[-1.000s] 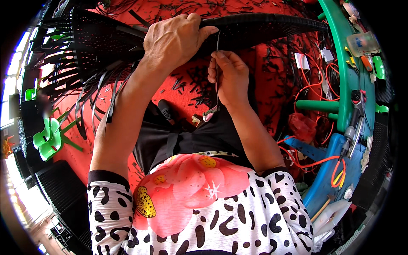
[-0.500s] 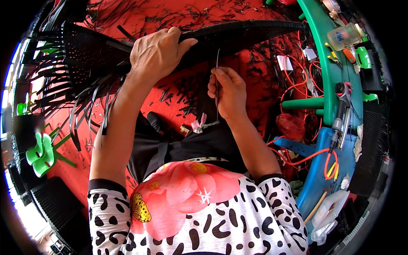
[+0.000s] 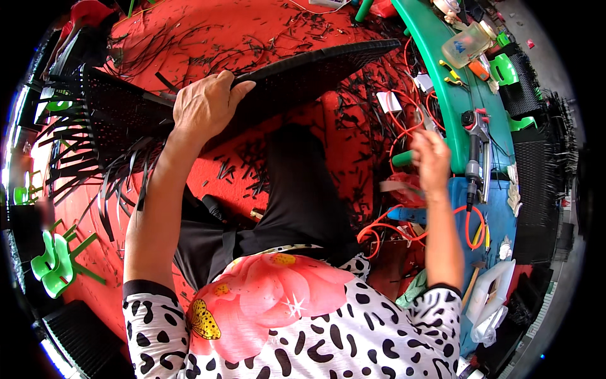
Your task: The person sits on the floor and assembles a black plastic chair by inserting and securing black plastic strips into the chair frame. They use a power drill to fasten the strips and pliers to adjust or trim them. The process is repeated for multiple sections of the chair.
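My left hand (image 3: 205,107) is closed over the upper edge of a black woven panel (image 3: 297,85). Long loose black strips (image 3: 69,136) fringe the panel's left side and hang below my left forearm. My right hand (image 3: 432,161) is off to the right, apart from the panel, beside the green bench. Its fingers are curled and smeared by motion, so what they hold cannot be made out. A blurred pale band (image 3: 401,187) shows just left of my right wrist.
A green bench (image 3: 435,47) carries a jar (image 3: 467,44), yellow-handled pliers (image 3: 452,74) and a power tool (image 3: 473,145). A blue stool (image 3: 495,215) adjoins it. Orange hose (image 3: 379,227) loops nearby. Black scraps (image 3: 237,164) litter the red floor; a small green chair (image 3: 57,262) stands left.
My right hand has swung right, away from the panel, where it pinched a thin strip upright. My left hand keeps its grip on the panel. The view has shifted right.
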`<action>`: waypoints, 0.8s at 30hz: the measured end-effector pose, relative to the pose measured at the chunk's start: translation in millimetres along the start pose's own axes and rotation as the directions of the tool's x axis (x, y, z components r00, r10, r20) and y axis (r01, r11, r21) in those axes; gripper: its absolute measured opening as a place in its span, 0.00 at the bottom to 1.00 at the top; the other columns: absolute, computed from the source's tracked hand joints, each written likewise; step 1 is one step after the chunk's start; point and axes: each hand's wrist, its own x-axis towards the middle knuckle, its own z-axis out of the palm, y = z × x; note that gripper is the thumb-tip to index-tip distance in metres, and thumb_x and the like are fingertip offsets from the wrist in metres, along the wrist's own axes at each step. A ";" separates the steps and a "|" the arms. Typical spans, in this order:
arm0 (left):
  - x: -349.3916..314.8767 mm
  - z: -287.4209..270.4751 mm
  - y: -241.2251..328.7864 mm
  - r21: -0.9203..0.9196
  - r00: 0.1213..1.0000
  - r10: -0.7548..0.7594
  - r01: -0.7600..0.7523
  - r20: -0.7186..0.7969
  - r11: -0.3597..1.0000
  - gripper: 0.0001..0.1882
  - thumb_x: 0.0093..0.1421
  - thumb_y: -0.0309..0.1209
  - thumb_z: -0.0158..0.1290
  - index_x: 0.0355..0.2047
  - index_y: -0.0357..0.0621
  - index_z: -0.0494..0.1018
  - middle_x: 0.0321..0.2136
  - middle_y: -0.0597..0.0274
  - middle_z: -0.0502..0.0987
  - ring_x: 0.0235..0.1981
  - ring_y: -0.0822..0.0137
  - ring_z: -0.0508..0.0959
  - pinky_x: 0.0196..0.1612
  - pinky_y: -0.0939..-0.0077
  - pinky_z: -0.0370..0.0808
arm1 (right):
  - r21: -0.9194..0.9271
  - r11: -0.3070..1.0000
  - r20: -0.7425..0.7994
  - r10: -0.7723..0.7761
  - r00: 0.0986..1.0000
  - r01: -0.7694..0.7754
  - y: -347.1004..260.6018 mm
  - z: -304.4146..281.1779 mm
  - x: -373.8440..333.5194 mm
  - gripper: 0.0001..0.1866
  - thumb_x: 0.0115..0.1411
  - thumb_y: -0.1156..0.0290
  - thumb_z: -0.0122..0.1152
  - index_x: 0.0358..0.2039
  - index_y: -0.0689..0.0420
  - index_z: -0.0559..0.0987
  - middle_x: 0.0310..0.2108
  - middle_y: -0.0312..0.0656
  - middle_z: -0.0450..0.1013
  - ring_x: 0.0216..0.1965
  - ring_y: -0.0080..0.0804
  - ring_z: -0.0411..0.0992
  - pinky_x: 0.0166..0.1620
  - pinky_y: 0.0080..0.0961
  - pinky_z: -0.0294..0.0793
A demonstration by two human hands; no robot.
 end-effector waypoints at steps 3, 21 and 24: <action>4.9 2.2 -10.2 -0.080 1.000 -0.012 0.012 0.005 0.997 0.24 0.60 0.51 0.47 0.27 0.39 0.70 0.20 0.48 0.73 0.26 0.45 0.74 0.29 0.57 0.69 | -0.196 0.980 -0.162 0.012 0.987 -0.044 14.8 -93.3 -3.9 0.10 0.60 0.65 0.56 0.36 0.58 0.75 0.21 0.28 0.66 0.19 0.10 0.61 0.18 0.09 0.57; 38.8 -6.9 9.9 -0.281 0.882 -0.135 0.284 0.451 0.917 0.28 0.59 0.53 0.45 0.23 0.37 0.74 0.21 0.45 0.74 0.27 0.48 0.75 0.34 0.58 0.70 | -0.129 0.991 0.170 -0.025 0.985 0.048 11.3 -0.3 -43.3 0.07 0.60 0.70 0.56 0.34 0.61 0.75 0.21 0.28 0.66 0.20 0.11 0.61 0.22 0.12 0.60; 38.5 0.8 1.7 -0.302 0.865 -0.221 0.381 0.451 0.874 0.28 0.57 0.54 0.48 0.22 0.36 0.74 0.19 0.46 0.73 0.25 0.50 0.75 0.33 0.59 0.70 | -0.143 0.987 0.166 -0.044 0.985 0.069 10.2 0.0 -40.0 0.08 0.60 0.69 0.57 0.34 0.61 0.75 0.21 0.28 0.66 0.20 0.12 0.61 0.23 0.12 0.61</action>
